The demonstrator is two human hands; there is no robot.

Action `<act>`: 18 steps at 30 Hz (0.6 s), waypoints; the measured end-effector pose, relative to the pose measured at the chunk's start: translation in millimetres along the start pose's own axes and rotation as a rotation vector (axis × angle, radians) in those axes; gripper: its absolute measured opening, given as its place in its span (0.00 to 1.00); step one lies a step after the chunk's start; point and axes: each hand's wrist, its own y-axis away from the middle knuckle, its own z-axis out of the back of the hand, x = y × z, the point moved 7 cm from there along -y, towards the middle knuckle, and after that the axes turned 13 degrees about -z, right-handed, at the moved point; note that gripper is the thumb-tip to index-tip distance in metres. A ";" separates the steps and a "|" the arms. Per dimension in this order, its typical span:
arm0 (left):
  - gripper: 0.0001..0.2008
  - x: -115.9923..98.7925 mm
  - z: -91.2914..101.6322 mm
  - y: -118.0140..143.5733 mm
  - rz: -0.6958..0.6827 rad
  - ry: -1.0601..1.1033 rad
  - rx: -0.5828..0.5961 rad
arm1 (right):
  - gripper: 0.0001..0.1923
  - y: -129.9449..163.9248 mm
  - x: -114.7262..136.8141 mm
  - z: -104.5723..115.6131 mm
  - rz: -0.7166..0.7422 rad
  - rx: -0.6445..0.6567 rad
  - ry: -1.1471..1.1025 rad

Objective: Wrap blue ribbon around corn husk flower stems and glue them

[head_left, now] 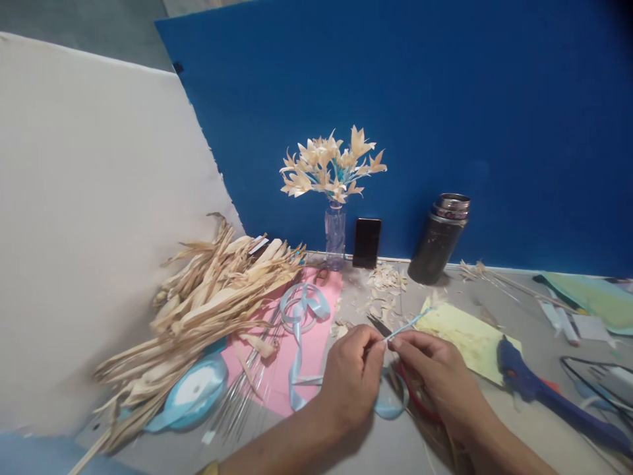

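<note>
Above the table, my left hand (352, 375) and my right hand (435, 376) are close together, fingertips pinching a thin stem wrapped in light blue ribbon (409, 324). The stem slants up to the right from between the fingers; its far end is blurred. Under the hands lies a pair of scissors (380, 326) with red handles, partly covered. A light blue loop (391, 410) shows between my wrists. Left of my left hand, a roll of pale blue ribbon (316, 305) trails across a pink sheet (316, 343).
Dried corn husks (217, 297), a wider blue ribbon roll (195, 389) and metal wires (244, 389) lie left. Husk flowers (331, 165) stand in a clear bottle (335, 234), beside a phone (366, 243) and dark flask (439, 239). Right are yellow paper (462, 333) and a blue glue gun (548, 396).
</note>
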 end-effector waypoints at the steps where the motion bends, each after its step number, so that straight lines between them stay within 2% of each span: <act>1: 0.09 1.6 -0.5 -0.7 0.015 0.018 -0.010 | 0.17 0.1 -0.2 0.3 -0.005 -0.002 0.003; 8: 0.08 23.3 -10.2 -0.4 0.315 0.382 -0.055 | 0.13 -0.1 -0.9 -3.4 0.061 0.095 -0.065; 10: 0.09 23.5 -11.8 -0.4 0.347 0.445 -0.057 | 0.15 -1.4 -2.8 -2.0 0.068 0.078 -0.085; 14: 0.09 20.4 -16.7 0.2 0.366 0.533 -0.026 | 0.25 -2.8 -5.8 -1.3 0.057 0.070 -0.064; 18: 0.11 22.4 -24.6 4.7 0.435 0.671 0.002 | 0.16 -4.0 -2.2 -0.6 0.089 0.051 0.026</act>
